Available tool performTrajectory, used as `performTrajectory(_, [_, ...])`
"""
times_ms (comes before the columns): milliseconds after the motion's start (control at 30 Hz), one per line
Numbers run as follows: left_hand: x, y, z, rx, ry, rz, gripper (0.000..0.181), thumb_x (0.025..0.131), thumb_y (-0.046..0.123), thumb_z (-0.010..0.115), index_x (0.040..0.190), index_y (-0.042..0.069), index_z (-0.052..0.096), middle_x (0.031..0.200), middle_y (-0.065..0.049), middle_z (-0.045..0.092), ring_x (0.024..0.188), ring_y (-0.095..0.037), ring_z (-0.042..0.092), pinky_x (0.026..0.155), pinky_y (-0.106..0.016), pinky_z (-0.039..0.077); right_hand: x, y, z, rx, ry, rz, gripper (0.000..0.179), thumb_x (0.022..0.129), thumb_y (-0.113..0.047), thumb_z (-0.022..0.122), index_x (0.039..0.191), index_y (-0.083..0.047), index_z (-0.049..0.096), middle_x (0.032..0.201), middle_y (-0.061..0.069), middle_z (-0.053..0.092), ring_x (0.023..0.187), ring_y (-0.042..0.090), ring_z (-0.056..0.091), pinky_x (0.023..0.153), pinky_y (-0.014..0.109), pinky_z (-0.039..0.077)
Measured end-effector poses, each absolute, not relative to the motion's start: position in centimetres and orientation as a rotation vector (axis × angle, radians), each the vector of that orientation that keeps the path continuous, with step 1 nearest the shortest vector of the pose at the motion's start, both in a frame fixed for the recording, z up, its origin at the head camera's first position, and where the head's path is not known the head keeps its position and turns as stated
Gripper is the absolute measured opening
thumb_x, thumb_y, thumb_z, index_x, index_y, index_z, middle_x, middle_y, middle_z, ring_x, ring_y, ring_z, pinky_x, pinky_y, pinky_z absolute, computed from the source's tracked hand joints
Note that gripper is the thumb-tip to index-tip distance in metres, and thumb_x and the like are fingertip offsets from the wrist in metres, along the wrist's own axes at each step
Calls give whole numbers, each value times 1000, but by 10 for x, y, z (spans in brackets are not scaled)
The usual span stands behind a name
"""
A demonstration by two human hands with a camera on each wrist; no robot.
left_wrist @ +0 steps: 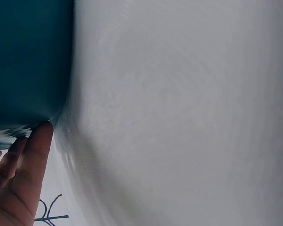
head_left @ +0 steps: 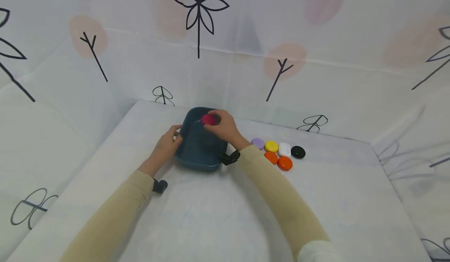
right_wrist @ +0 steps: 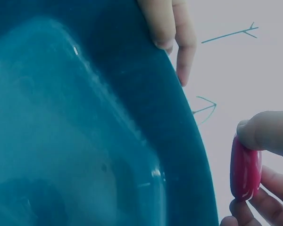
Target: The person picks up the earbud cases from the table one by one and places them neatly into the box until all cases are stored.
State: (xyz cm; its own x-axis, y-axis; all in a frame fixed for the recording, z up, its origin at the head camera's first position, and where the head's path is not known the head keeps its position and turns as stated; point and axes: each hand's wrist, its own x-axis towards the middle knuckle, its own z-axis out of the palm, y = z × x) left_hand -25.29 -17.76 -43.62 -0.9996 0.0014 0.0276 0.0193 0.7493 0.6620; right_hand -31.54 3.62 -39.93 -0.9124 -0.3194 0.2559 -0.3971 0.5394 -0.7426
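A dark teal plastic basin with rounded corners stands toward the back of the table. At its left side is my left hand; in the left wrist view its fairly straight fingers touch the basin's outer wall. My right hand pinches a glossy pinkish-red disc between thumb and fingers, over the far right part of the basin in the head view. The right wrist view shows the disc edge-on, thumb on top and fingers beneath, beside the basin's rim.
Right of the basin, small rounded pieces lie grouped: lilac, yellow, white squarish, black and two orange, one of them nearer the front. Patterned cloth hangs behind the white-covered table.
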Motion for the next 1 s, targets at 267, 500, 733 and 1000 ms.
performTrajectory(267, [-252, -178, -437, -19, -2897, -1124, 47, 89, 28, 33, 135, 22, 27, 116, -10, 51, 93, -24, 53, 80, -40, 44, -312, 60, -397, 599, -2710, 1267, 47, 71, -26, 69, 115, -14, 55, 112, 4, 52, 90, 15, 53, 75, 28, 46])
performTrajectory(500, [-253, -178, -439, -24, -2896, -1124, 46, 89, 28, 34, 134, 21, 27, 115, -10, 51, 93, -24, 53, 79, -40, 44, -306, 83, -395, 594, -2745, 1245, 47, 73, -27, 67, 116, -15, 53, 114, 4, 51, 95, 18, 52, 69, 30, 48])
performTrajectory(733, [-253, -177, -438, -19, -2898, -1120, 47, 89, 28, 34, 134, 21, 28, 115, -9, 51, 93, -24, 53, 80, -40, 44, -301, 109, -395, 565, -2765, 1249, 48, 72, -27, 68, 116, -17, 51, 114, 1, 50, 96, 17, 50, 71, 30, 48])
performTrajectory(1000, [-252, -177, -436, -11, -2900, -1113, 47, 88, 27, 34, 134, 21, 28, 116, -10, 51, 91, -24, 53, 79, -40, 44, -291, 142, -398, 495, -2805, 1195, 48, 72, -29, 68, 116, -18, 51, 113, -1, 49, 97, 16, 48, 71, 32, 48])
